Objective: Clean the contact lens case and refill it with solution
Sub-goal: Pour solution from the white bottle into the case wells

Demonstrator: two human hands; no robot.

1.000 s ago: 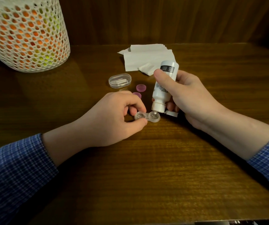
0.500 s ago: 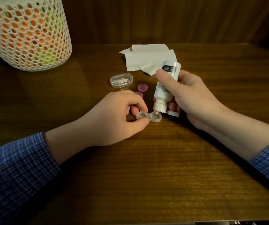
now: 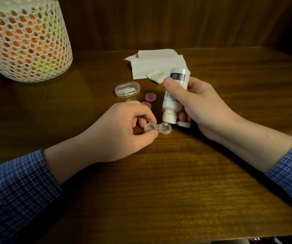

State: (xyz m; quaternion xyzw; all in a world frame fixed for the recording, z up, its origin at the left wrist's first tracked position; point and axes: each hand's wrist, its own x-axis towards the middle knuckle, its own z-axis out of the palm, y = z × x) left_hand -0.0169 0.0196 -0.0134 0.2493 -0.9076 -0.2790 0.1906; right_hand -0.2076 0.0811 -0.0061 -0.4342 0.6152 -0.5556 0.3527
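Note:
A clear two-well contact lens case (image 3: 159, 128) lies on the wooden table (image 3: 177, 182), both wells uncovered. My left hand (image 3: 120, 132) pinches its left well between thumb and fingers. My right hand (image 3: 201, 106) grips a white solution bottle (image 3: 174, 95) turned upside down, with its nozzle right over the case's right well. The bottle's white cap (image 3: 184, 123) hangs beside the nozzle under my right fingers. Two pink screw lids lie behind my left hand, one in full view (image 3: 150, 97) and one partly hidden (image 3: 146, 104).
A small clear oval box (image 3: 127, 89) sits behind the pink lids. White paper tissues (image 3: 154, 65) lie at the back centre. A white mesh basket (image 3: 23, 41) with orange and green contents stands at the far left. A dark wooden wall rises behind the table.
The bottle's nozzle has dropped slightly closer to the case's right well. Both hands hold almost the same places.

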